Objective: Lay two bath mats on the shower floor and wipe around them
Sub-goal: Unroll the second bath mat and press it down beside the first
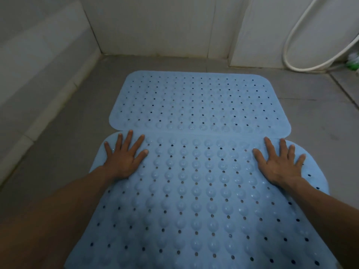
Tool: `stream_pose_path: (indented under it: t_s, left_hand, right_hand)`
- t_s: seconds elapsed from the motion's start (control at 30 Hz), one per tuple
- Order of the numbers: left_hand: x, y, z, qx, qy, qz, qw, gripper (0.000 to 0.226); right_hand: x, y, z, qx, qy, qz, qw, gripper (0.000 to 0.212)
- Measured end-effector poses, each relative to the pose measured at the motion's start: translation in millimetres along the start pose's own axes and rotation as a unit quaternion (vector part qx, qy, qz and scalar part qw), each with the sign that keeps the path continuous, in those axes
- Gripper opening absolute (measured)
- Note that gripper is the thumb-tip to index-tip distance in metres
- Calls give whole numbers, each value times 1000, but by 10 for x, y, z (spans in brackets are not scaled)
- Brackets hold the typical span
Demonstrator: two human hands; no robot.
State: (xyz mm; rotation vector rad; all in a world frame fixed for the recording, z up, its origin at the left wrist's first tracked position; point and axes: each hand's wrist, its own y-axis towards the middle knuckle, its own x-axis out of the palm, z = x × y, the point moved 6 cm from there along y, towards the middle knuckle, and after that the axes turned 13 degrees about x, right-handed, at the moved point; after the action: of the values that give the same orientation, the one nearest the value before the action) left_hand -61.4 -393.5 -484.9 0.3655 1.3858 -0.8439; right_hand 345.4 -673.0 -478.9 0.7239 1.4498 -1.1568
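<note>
Two light-blue rubber bath mats with bumps and drain holes lie on the grey tiled shower floor (58,152). The far mat (198,101) lies flat near the back wall. The near mat (194,200) lies in front of it, and its far edge meets or slightly overlaps the far mat's near edge. My left hand (124,158) rests flat, fingers spread, on the near mat's far left corner. Pressed flat on the far right corner is my right hand (279,164), fingers spread too. Neither hand holds anything.
Tiled walls close the shower at the back and left. A white shower hose (291,45) loops down the right wall to the floor. A green-and-white object (352,63) sits at the far right edge. Bare floor shows on both sides of the mats.
</note>
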Motion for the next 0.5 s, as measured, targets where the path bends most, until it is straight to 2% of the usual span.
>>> stream_pose_path:
  t_s: [0.07,0.17,0.33,0.5]
  left_hand:
    - [-35,-2,9,4,3,-9,1000,67]
    - [-56,-4,54,-3,30,-27,999,69]
    - [-94,-334,80,-56,-10,34,998,66]
    - [-156,-372,-57,-47,-17,101,994,68]
  right_hand:
    - [-9,-86,-109,1,-5,18,1000,75]
    - [0,-450,-524,-59,22,45,997,71]
    - [62,-1377,-1529,-195,68,23,978,68]
    - [133,-1843,-2313,-242,122,15,963,66]
